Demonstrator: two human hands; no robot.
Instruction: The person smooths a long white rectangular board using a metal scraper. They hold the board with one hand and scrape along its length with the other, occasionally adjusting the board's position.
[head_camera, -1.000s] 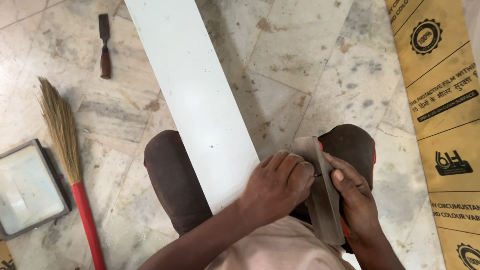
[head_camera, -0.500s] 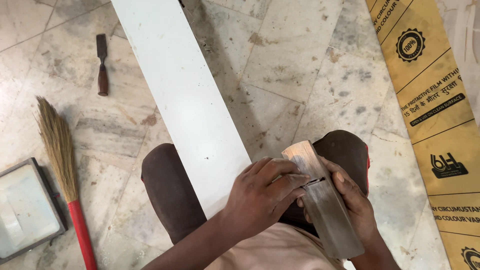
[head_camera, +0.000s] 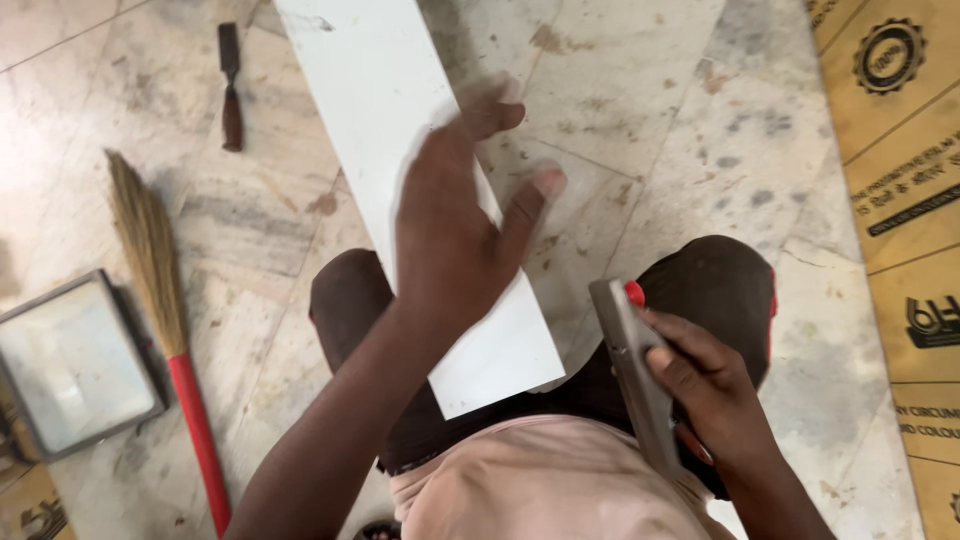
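A long white board (head_camera: 385, 130) lies across my knees and runs away over the marble floor. My left hand (head_camera: 455, 225) is spread flat over the board's right edge, fingers apart, holding nothing. My right hand (head_camera: 705, 390) grips a grey metal hand plane (head_camera: 632, 370) with a red part, held off the board beside my right knee (head_camera: 725, 285). The board's near end rests on my lap.
A wood chisel (head_camera: 231, 85) lies on the floor at the upper left. A broom (head_camera: 165, 320) with a red handle lies at the left, beside a framed glass panel (head_camera: 70, 365). Printed brown plywood sheets (head_camera: 900, 150) cover the floor on the right.
My left hand has left the plane and reached forward onto the board. The right hand has pulled the plane back off the board's end toward my right knee.
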